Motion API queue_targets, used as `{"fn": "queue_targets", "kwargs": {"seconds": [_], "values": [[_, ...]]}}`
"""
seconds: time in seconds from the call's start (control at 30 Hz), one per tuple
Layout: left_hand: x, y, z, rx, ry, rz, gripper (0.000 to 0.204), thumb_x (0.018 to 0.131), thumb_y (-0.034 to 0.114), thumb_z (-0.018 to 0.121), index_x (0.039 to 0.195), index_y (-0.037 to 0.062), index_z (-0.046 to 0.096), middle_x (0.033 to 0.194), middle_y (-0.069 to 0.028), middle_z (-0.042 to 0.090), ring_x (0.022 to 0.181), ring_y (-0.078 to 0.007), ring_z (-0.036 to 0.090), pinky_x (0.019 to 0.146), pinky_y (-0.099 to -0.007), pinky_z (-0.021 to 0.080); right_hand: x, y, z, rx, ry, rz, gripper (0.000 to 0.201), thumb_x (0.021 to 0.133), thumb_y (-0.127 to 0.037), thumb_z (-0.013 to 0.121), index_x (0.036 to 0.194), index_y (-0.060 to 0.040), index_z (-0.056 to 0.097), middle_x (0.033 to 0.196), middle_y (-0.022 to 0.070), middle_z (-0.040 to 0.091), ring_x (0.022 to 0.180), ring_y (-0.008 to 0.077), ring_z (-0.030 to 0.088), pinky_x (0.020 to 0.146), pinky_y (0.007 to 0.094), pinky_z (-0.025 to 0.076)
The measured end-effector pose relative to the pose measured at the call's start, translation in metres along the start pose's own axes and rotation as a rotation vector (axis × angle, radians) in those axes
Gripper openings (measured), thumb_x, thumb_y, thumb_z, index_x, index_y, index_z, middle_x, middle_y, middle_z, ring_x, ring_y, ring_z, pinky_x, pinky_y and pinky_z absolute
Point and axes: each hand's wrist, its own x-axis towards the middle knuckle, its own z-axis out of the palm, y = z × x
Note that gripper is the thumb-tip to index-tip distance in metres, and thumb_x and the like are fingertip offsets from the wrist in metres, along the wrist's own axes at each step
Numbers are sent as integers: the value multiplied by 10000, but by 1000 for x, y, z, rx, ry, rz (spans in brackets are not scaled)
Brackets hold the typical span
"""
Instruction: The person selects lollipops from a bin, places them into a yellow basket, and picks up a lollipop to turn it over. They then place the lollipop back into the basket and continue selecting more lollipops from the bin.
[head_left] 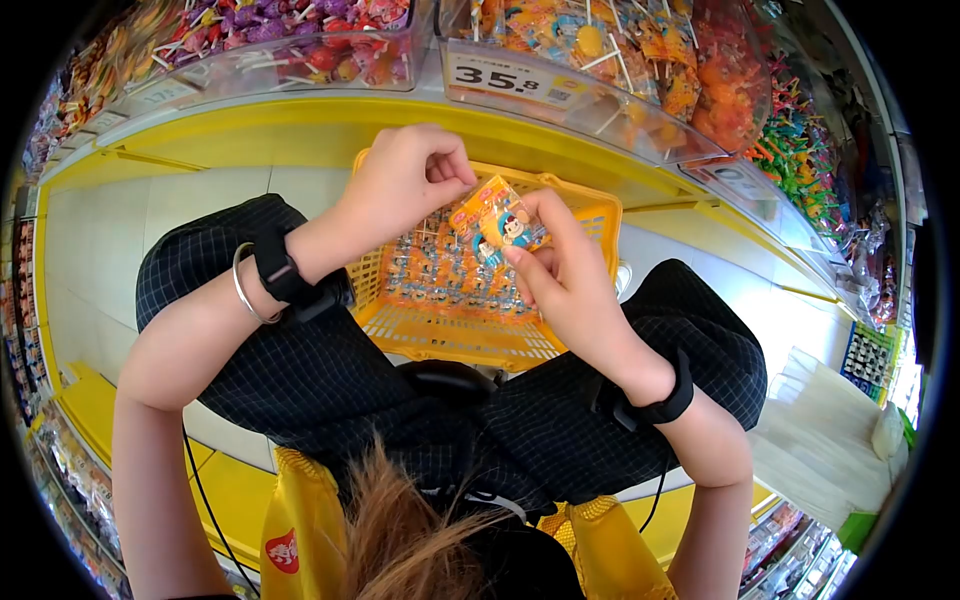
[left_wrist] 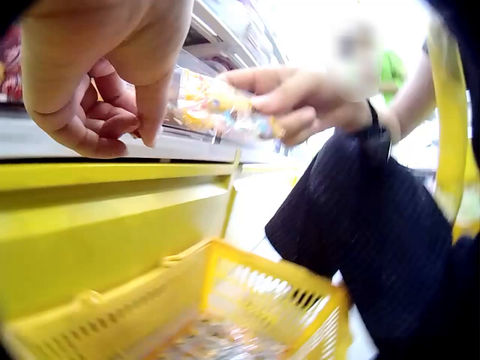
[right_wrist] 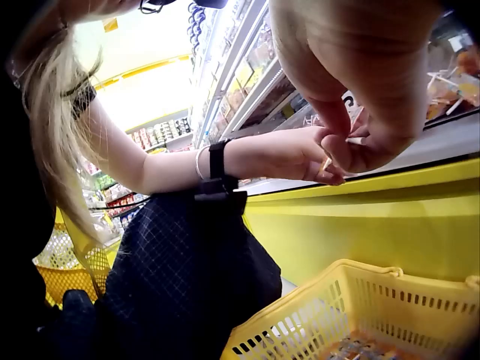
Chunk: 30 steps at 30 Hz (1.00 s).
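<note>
My right hand point(head_left: 570, 265) pinches an orange candy packet point(head_left: 495, 220) with a blue cartoon figure, above the yellow basket point(head_left: 440, 345). Curled, with its fingertips close to the packet's upper left corner, is my left hand point(head_left: 410, 185); I see nothing clearly held in it. In the left wrist view the packet point(left_wrist: 206, 105) is blurred, between my left hand point(left_wrist: 112, 75) and right hand point(left_wrist: 300, 97). The right wrist view has my right hand point(right_wrist: 360, 82) overlapping the left fingers point(right_wrist: 322, 169). Many orange wrapped candies point(head_left: 440, 270) lie in the basket.
Clear bins of wrapped lollipops point(head_left: 590, 50) line the shelf beyond my hands, one with a price label point(head_left: 510, 83). The shelf's yellow front point(head_left: 260, 135) runs behind the basket. My knees in dark checked trousers point(head_left: 690, 330) stand on both sides.
</note>
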Motion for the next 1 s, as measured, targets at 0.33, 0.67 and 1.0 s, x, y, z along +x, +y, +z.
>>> {"fn": "queue_targets", "kwargs": {"seconds": [0.33, 0.67, 1.0], "values": [[-1, 4, 8, -526, -378, -113, 218, 867, 69, 668, 1048, 6, 564, 949, -8, 629, 862, -52, 585, 748, -207, 484, 9, 17, -10, 71, 48, 87, 227, 882, 9, 569, 1088, 0, 474, 722, 75, 598, 541, 101, 589, 501, 261, 462], [-11, -6, 18, -478, -376, -131, 265, 848, 62, 687, 1037, 32, 505, 914, -37, 657, 816, -57, 605, 700, -214, 503, 10, 36, -8, -4, -40, 115, 192, 871, -68, 606, 1030, 24, 548, 733, 99, 660, 567, 122, 626, 524, 276, 488], [-24, -81, 31, -326, -247, -428, 256, 847, 78, 687, 1018, 71, 498, 800, -19, 635, 688, -62, 580, 573, -206, 455, -5, 50, -13, -204, -127, 95, 91, 842, -52, 559, 885, 22, 591, 675, 144, 646, 621, 253, 646, 599, 352, 495]]}}
